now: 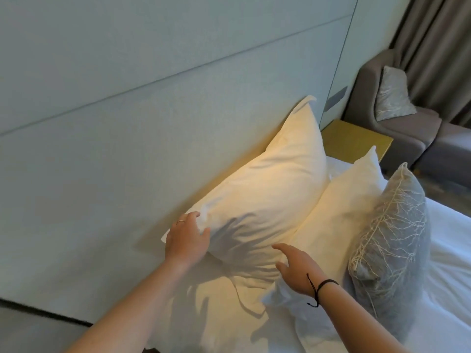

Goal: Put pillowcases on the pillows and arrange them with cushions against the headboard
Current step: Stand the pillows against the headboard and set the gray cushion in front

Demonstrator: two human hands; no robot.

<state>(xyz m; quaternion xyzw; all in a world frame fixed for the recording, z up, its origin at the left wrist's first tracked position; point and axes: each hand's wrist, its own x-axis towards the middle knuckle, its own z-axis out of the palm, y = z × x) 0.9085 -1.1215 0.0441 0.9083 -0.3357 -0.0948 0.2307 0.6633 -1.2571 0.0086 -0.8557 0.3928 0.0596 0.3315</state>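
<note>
A large white pillow [267, 189] in its case leans upright against the pale padded headboard [127, 149]. My left hand [187, 238] presses flat on its near left corner, fingers curled over the edge. A second white pillow [341, 212] leans in front of the first. My right hand [297, 270] hovers open just before the gap between the two pillows, holding nothing. A grey cushion [392, 240] with pale thread pattern stands against the second pillow on the right.
White bed sheet [448, 263] spreads to the right. A yellow bedside table [354, 141] sits beyond the pillows. A grey armchair [407, 128] holding a silvery cushion [392, 95] stands by brown curtains [438, 47] at the far right.
</note>
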